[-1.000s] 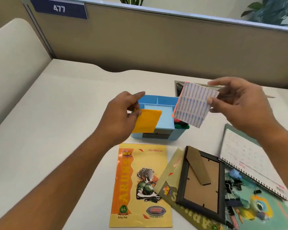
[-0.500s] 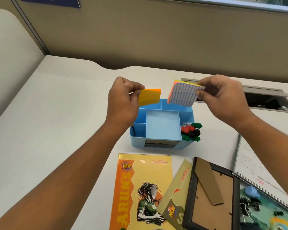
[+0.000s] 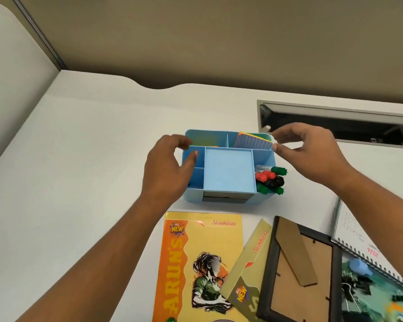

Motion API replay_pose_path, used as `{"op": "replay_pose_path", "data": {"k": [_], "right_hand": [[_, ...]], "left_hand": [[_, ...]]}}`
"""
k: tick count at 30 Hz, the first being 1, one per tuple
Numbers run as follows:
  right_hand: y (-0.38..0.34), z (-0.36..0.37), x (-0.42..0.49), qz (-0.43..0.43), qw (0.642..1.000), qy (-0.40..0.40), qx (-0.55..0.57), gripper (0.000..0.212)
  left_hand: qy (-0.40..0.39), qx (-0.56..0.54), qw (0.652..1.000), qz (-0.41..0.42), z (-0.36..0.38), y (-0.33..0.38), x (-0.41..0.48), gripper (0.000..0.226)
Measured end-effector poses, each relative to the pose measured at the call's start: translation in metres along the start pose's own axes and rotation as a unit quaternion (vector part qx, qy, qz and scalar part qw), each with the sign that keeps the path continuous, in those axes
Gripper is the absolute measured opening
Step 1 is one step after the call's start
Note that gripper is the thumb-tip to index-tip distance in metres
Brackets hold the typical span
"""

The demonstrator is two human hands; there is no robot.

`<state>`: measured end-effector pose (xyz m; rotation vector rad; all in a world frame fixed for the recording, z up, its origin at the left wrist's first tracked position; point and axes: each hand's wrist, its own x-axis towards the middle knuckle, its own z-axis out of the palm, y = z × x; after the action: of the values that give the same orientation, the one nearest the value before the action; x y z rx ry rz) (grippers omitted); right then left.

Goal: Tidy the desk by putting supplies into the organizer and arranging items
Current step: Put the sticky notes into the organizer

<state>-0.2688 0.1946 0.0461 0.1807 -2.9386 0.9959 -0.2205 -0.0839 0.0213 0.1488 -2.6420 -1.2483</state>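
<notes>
Resting beside right hand (image 3: 312, 154): sticky pad (image 3: 253, 141)

A white desk (image 3: 84, 159) against a tan partition holds a blue organizer (image 3: 228, 201) at centre. Nearer the viewer lie a yellow notebook (image 3: 196, 263), a black picture frame (image 3: 298, 277) (face down), and a spiral calendar (image 3: 356, 240) at right, partly overlapping.

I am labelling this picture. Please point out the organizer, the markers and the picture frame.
organizer (image 3: 228, 173): head view, floor of its middle compartment.
markers (image 3: 269, 176): head view, red cap in the bunch.
picture frame (image 3: 268, 270): head view, left black edge.
</notes>
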Motion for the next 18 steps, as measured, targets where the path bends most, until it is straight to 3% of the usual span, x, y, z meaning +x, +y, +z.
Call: {"op": "replay_pose_path", "data": {"k": [5, 11, 18], "right_hand": [[0.008, -0.009, -0.045, 0.036, 0.998, 0.035, 0.026, 0.019], [0.016, -0.013, -0.143, 0.131, 0.980, 0.083, 0.126, 0.019], [0.035, 0.016, -0.251, 0.158, 0.986, 0.044, 0.020, 0.038]], "left_hand": [[0.019, 0.001, 1.000, -0.016, -0.001, -0.007, -0.068, 0.025], [-0.033, 0.075, 0.997, -0.016, 0.013, -0.027, -0.153, 0.042], [-0.146, 0.150, 0.978, 0.017, 0.035, -0.037, -0.216, 0.067]]}}
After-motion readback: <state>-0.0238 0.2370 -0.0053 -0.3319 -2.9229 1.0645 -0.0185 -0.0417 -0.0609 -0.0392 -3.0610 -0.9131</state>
